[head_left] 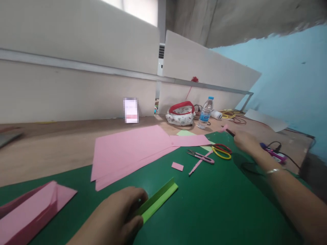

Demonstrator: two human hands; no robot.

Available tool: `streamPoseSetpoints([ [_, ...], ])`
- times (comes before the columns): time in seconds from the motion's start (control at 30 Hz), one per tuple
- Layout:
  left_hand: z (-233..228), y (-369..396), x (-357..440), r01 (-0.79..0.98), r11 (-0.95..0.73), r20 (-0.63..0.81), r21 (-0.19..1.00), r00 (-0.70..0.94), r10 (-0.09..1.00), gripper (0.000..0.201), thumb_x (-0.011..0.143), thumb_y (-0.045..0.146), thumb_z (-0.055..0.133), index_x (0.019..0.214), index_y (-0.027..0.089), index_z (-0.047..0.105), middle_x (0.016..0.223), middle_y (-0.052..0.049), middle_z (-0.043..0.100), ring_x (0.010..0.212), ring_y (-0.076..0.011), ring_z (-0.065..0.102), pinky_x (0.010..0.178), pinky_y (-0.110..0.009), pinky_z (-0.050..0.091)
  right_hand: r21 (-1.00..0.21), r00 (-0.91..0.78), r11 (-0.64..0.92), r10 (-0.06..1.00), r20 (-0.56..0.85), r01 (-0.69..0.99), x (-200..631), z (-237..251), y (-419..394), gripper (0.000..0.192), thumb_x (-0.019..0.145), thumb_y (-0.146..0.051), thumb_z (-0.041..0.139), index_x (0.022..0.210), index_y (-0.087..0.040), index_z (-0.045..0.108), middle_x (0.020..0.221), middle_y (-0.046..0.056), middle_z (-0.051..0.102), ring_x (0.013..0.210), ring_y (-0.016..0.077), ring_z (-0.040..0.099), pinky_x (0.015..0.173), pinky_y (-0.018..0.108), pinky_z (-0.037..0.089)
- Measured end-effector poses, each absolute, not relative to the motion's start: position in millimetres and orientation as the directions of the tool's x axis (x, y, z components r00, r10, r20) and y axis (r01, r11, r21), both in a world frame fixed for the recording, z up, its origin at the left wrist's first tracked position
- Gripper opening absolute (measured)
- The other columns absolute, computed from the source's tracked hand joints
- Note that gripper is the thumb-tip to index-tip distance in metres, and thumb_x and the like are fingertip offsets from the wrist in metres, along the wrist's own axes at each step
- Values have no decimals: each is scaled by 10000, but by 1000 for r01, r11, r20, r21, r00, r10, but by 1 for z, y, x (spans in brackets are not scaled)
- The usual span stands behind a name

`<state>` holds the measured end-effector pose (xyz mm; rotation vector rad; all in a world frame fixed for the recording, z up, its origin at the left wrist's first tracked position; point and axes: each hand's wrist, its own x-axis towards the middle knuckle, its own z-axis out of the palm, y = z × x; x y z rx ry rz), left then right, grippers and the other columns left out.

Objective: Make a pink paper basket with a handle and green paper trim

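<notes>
My left hand (120,211) is closed on one end of a folded bright green paper strip (160,200), creased lengthwise, above the green mat (217,211). Farther off at the right, my right hand (244,141) is closed on a thin dark stick-like tool (229,131); its exact kind is unclear. A small pink scrap (223,128) shows by the tool's far end. Between the hands lie thread snips (201,156), a narrow pink strip (198,166), a small pink paper rectangle (177,166) and scissors (221,152) with red and yellow handles, blades partly hidden.
Large pink sheets (130,149) cover the mat's far left. A folded pink paper piece (30,214) stands near left. Along the back are a phone (131,110), a pouch (181,115), a water bottle (205,114) and cables (228,114). A purple device (274,154) lies right.
</notes>
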<state>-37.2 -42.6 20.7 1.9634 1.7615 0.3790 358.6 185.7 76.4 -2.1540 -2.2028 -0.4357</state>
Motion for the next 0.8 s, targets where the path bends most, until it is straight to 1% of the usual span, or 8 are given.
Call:
streamPoseSetpoints([
  [0.07, 23, -42, -36, 856, -62, -122, 513, 144, 982, 245, 706, 173, 496, 881, 239, 653, 890, -15, 701, 819, -216, 665, 724, -328, 513, 106, -96, 77, 977, 189, 991, 347, 78, 171, 245, 988, -218, 433, 1037, -97, 641, 1004, 123, 666, 905, 210, 637, 793, 349, 510],
  [0.13, 23, -42, -36, 857, -62, -137, 511, 153, 979, 262, 710, 179, 500, 912, 240, 655, 913, -20, 702, 839, -226, 667, 746, -351, 515, 21, -194, 193, 971, 143, 981, 329, 75, 149, 356, 1001, -196, 318, 1000, -103, 662, 915, 117, 686, 847, 199, 643, 741, 295, 494],
  [0.23, 22, -44, -36, 851, -75, -129, 520, 165, 978, 281, 709, 197, 501, 932, 248, 665, 923, -18, 710, 840, -231, 671, 745, -352, 523, -126, -380, 380, 925, 23, 916, 304, 69, 111, 378, 1006, -318, 312, 1065, -208, 669, 817, 25, 696, 712, 150, 638, 638, 228, 479],
  [0.3, 20, -45, -37, 832, -89, -111, 547, 178, 978, 285, 697, 201, 501, 918, 263, 669, 931, -6, 717, 845, -226, 672, 742, -341, 526, -257, -530, 507, 848, -23, 823, 295, 67, 87, 313, 979, -335, 393, 1106, -236, 661, 895, 20, 702, 753, 152, 638, 670, 230, 479],
  [0.4, 8, -48, -39, 801, -126, -65, 585, 202, 977, 278, 709, 232, 511, 937, 284, 661, 931, 2, 717, 840, -227, 668, 739, -343, 530, -379, -629, 589, 777, 25, 713, 292, 62, 59, 263, 951, -289, 469, 1132, -225, 650, 1043, 55, 677, 911, 181, 622, 790, 267, 470],
  [0.57, -19, -55, -44, 748, -189, 45, 637, 209, 977, 492, 744, 262, 541, 1228, 352, 535, 1138, 0, 680, 948, -211, 667, 811, -312, 548, -356, -638, 601, 770, 18, 716, 286, 45, 25, 316, 983, -233, 386, 1183, -225, 631, 926, 68, 618, 815, 183, 592, 727, 293, 469],
  [0.63, -20, -55, -42, 735, -238, 87, 634, 238, 967, 461, 790, 311, 532, 1248, 358, 510, 1114, -1, 684, 921, -196, 676, 782, -283, 559, -314, -618, 594, 786, 29, 741, 281, 37, 15, 343, 987, -220, 352, 1186, -218, 631, 895, 74, 587, 776, 188, 572, 684, 302, 470],
  [0.8, -1, -49, -25, 783, -398, 170, 477, 362, 916, 347, 865, 303, 475, 1196, 349, 569, 1026, -22, 677, 844, -184, 681, 705, -259, 547, -249, -618, 631, 774, 138, 735, 276, 21, -3, 344, 972, -187, 350, 1138, -174, 650, 886, 103, 565, 776, 206, 547, 662, 327, 485],
])
